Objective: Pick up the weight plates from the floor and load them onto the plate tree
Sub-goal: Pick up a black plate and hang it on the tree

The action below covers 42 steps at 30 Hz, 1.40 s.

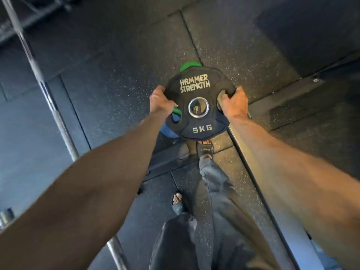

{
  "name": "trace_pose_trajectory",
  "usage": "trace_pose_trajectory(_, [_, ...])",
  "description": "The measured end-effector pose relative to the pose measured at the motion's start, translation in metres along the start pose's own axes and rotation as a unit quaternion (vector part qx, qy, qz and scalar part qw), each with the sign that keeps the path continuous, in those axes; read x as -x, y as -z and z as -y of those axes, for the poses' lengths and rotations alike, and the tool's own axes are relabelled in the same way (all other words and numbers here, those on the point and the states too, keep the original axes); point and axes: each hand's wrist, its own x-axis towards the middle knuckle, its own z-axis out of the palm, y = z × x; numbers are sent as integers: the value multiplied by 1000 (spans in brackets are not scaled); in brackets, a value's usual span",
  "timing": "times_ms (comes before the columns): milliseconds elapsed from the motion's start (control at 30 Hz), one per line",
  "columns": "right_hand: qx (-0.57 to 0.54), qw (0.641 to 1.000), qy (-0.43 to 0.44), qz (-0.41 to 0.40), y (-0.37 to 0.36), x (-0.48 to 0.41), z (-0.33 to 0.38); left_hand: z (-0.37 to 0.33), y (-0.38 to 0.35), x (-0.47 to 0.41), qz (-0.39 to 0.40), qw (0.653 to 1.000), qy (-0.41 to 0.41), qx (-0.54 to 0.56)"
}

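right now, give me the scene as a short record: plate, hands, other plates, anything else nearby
plate: black plate marked 5KG, held up off the floor, printed face toward the camera
left hand: left hand grips the plate's left edge
right hand: right hand grips the right edge at a handle slot
other plates: green plate and blue plate, both partly hidden behind the black one
nearby: barbell running diagonally at left
floor: speckled mat

Green plate [190, 66] mostly hidden behind black plate [196, 121] beyond the fingers [227, 98], blue plate [169, 131] half covered under left hand [160, 100]
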Motion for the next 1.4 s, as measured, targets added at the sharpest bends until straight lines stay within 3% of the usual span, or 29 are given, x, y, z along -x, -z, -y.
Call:
trace_pose_trajectory(167, [-66,998,-2,-14,56,120,17,20,71,113,-35,995,63,71])
trace_pose_trajectory(667, [-168,977,59,-113,144,442,-42,102,177,397,-53,983,-21,177])
trace_pose_trajectory(867, [-164,980,68,-89,156,530,-66,159,194,489,-72,971,-41,226])
trace_pose_trajectory(1400, [-191,952,239,-14,129,794,-97,345,307,724,-231,930,-74,276])
